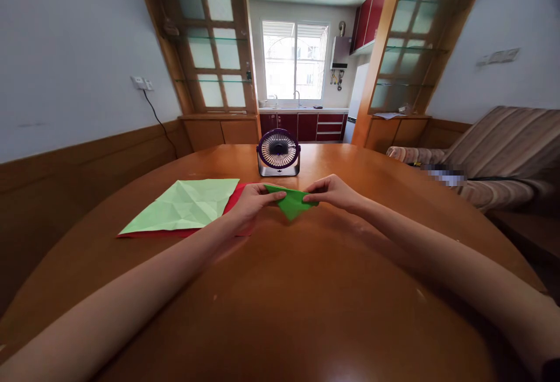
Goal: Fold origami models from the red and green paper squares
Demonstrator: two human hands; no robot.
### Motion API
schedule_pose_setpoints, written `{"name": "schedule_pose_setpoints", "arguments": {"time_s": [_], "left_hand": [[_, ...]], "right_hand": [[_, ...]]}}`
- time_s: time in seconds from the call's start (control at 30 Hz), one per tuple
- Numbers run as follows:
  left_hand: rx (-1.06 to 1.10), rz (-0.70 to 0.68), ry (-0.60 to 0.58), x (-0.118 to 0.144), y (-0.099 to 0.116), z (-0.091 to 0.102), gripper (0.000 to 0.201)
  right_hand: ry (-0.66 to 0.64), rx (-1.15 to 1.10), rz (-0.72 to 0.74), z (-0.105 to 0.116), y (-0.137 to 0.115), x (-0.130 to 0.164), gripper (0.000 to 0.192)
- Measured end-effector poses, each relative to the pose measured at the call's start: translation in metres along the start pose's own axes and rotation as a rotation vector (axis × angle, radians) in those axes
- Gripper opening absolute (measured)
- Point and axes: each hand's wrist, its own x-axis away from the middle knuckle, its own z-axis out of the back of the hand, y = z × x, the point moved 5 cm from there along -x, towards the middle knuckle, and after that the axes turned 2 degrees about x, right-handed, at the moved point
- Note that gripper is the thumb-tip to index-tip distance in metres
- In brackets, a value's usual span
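Green folded paper [292, 202], both hands pinching

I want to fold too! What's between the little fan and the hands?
Only bare table, seen in the head view. The fan stands just behind the green paper that the left hand and right hand pinch.

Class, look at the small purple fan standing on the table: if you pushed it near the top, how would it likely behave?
The fan probably tips backward, being upright on a narrow base. On the glossy table it may slide instead.
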Motion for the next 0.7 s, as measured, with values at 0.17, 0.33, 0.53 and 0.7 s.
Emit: {"name": "schedule_pose_setpoints", "arguments": {"time_s": [0.17,0.33,0.53,0.7], "left_hand": [[0.093,-0.006,-0.006,0.001,0.003,-0.005,0.033],[0.045,0.036,-0.031,0.011,0.006,-0.02,0.039],[0.048,0.04,0.044,0.013,0.003,-0.017,0.034],[0.017,-0.003,0.072,0.01,0.004,-0.012,0.031]], "right_hand": [[0.019,0.002,0.015,0.001,-0.001,0.0,0.027],[0.02,-0.007,0.057,-0.005,0.001,0.0,0.027],[-0.019,0.007,0.038,-0.007,-0.003,0.001,0.023],[-0.028,0.01,0.028,-0.005,-0.005,0.002,0.021]]}}
